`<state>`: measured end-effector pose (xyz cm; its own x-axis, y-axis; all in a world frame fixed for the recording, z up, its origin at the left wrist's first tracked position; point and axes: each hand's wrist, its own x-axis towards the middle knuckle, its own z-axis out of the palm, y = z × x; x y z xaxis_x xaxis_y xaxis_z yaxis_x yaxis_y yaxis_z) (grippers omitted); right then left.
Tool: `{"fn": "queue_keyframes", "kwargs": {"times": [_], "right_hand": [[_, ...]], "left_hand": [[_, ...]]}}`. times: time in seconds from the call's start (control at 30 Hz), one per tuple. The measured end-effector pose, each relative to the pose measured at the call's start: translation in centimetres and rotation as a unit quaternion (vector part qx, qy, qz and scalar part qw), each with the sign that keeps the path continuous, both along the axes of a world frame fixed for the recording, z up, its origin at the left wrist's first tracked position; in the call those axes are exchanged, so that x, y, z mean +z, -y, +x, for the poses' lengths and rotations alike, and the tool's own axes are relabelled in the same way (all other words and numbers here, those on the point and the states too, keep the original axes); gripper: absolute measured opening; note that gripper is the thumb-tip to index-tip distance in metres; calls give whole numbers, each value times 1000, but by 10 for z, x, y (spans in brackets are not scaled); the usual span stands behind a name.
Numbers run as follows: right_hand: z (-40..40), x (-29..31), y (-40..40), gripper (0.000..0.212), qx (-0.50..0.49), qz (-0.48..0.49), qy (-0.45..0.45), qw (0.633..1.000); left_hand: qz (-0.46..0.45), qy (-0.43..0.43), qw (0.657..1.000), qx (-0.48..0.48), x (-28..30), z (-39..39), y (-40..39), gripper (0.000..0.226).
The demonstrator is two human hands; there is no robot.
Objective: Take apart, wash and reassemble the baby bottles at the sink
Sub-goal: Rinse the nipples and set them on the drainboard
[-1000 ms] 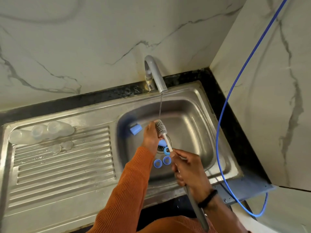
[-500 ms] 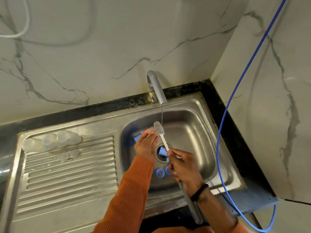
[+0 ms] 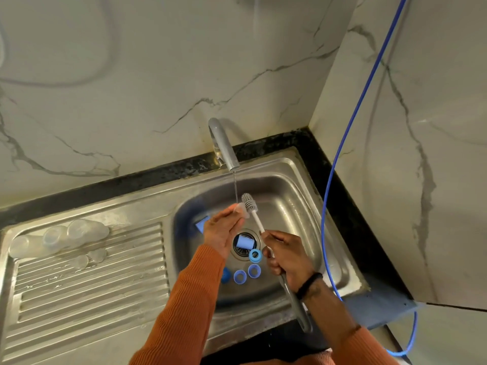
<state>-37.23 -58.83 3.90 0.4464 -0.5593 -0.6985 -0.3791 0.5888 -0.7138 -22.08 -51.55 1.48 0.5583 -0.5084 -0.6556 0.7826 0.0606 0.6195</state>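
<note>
- Over the basin of a steel sink [image 3: 297, 164], a small clear teat [image 3: 241, 209] is held at the fingertips of the left hand [image 3: 224, 233], directly under a thin stream of water from the tap [image 3: 224, 146].
- The left fingers are seen only lightly bent, gathered around the clear piece; how firmly it is pinched cannot be told.
- The right hand [image 3: 286, 255] is wrapped tightly around the handle of a bottle brush [image 3: 249, 201], whose grey bristled head is set just beside the teat; whether the two touch cannot be made out.
- The brush's dark lower handle is seen running back past the right wrist, where a black band [image 3: 308, 284] is worn.
- On the basin floor, a blue cap [image 3: 243, 242] is shown lying over the drain, with three blue rings [image 3: 255, 255] close by, near the right hand.
- Another blue piece [image 3: 203, 223] is partly hidden behind the left hand.
- On the ribbed draining board [image 3: 87, 285] to the left, clear bottles [image 3: 59, 237] are laid on their sides, with small clear parts [image 3: 89, 258] just beside them.
- A blue hose [image 3: 345, 143] is seen hanging down the marble wall on the right.
</note>
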Motion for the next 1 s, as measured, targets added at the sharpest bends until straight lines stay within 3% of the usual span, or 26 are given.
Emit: {"fn": "queue_keyframes", "kwargs": {"times": [0.13, 0.3, 0.37, 0.43, 0.53, 0.6, 0.83, 1.0], "right_hand": [[11, -22, 34, 20, -45, -132, -65, 988], [16, -44, 94, 39, 18, -373, -189, 908], [16, -50, 118, 42, 38, -403, -237, 883], [12, -57, 137, 44, 47, -408, -288, 865], [4, -64, 154, 38, 36, -434, -322, 841], [3, -65, 159, 40, 21, -449, -319, 834], [-4, -70, 160, 40, 45, -508, -349, 786], [-9, -78, 155, 59, 73, -547, -363, 750]], "left_hand": [[-13, -41, 999, 22, 6, 11, 7, 46], [-59, -115, 989, 78, 9, 21, 23, 44], [-48, -61, 996, 34, 10, 22, 31, 30], [2, 53, 998, -17, 9, 22, 37, 21], [70, 227, 971, -21, 7, 25, 40, 20], [82, 285, 955, -9, 6, 26, 39, 22], [105, 345, 933, -13, 7, 29, 35, 50], [93, 339, 936, -14, 5, 30, 33, 54]]}}
